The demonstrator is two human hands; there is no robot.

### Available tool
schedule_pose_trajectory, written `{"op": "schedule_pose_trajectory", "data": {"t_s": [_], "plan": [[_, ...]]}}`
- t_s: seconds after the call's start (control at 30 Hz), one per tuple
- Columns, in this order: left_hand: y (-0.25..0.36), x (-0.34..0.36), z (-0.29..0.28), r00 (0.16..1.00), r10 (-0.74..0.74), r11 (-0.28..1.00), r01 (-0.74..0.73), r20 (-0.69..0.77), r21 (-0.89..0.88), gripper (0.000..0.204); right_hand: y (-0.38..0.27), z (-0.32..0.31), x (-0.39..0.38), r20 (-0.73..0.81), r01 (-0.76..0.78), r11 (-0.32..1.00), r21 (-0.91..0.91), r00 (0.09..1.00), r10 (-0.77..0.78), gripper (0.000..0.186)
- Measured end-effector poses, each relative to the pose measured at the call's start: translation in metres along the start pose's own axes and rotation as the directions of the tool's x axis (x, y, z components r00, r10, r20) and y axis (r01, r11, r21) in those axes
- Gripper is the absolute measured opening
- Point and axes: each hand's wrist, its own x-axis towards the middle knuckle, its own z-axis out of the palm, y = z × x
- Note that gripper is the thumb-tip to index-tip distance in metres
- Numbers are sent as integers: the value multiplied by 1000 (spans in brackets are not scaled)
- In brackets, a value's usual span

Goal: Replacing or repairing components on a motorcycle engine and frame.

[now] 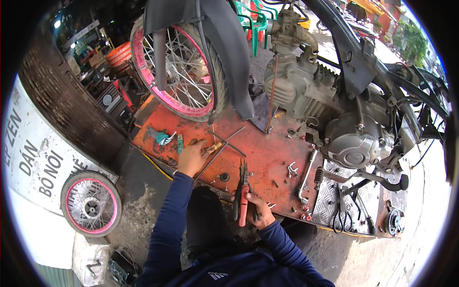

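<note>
My right hand is closed around a pair of long-nosed pliers with a red handle, its dark jaws pointing away from me. Over the left part of the orange-red work platform, my left hand pinches a small brass-coloured fitting. Thin black cable or hose lies right beside those fingers. A green strip-like piece and a set of hex keys rest just beyond my left hand. Between my hands sits a small round black part.
A motorcycle engine and a pink-rimmed front wheel stand over the platform. A long wrench, scissors, a sprocket and several bolts lie to the right. Another pink-rimmed wheel leans against a white sign at left.
</note>
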Motion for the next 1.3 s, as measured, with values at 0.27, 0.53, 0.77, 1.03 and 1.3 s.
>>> {"op": "schedule_pose_trajectory", "data": {"t_s": [0.27,0.53,0.77,1.03,1.3], "plan": [[-48,23,-20,902,51,959,76,429,-274,19,6,-33,-25,114,-68,992,-108,990,80,53],[-54,41,-26,995,-47,955,71,-91,288,25,1,-29,-31,258,-175,984,-12,951,172,45],[-9,58,46,852,-145,984,72,503,162,53,7,-25,-34,157,-171,984,42,974,163,32],[33,41,28,897,47,998,-27,440,-52,28,-5,-27,-59,42,-55,998,-16,998,56,24],[66,16,79,621,-76,743,557,780,-371,23,-13,-19,-51,52,190,980,-52,981,-187,15]]}}
